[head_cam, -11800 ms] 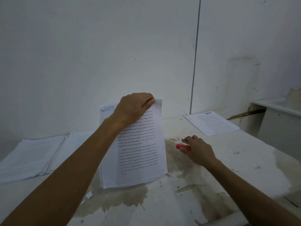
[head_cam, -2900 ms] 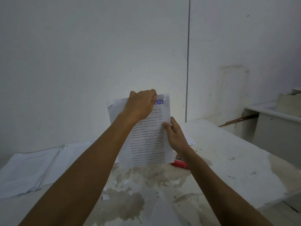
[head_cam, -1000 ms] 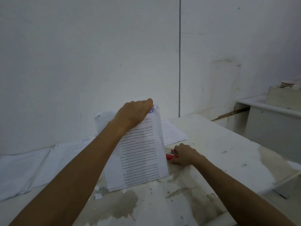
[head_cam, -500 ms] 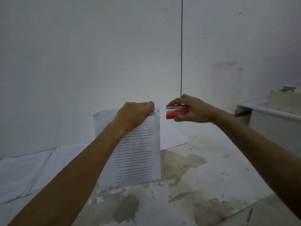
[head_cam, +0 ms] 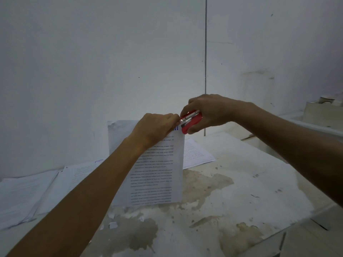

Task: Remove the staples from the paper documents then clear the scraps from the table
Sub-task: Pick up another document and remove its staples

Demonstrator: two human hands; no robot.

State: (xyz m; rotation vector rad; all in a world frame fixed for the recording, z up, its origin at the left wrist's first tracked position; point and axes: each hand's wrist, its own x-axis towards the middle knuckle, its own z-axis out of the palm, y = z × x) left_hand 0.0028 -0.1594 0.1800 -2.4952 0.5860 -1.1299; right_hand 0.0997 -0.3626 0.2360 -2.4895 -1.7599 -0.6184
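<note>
matt paper document (head_cam: 159, 175), glossy red stapler (head_cam: 192, 122)

Upright document (head_cam: 157, 175) mid-table (head_cam: 241, 191) — paper stacks (head_cam: 27, 193) left, sheets (head_cam: 196, 153) behind, scraps (head_cam: 113, 225) in front.

White table (head_cam: 241, 186), paint worn, brown-grey stains across middle and front. Printed paper stacks (head_cam: 27, 197) lie flat at far left against the wall. Another printed sheet (head_cam: 196, 154) flat at back centre. Small torn paper scraps (head_cam: 112, 225) scattered on the stained patch near the front.
</note>
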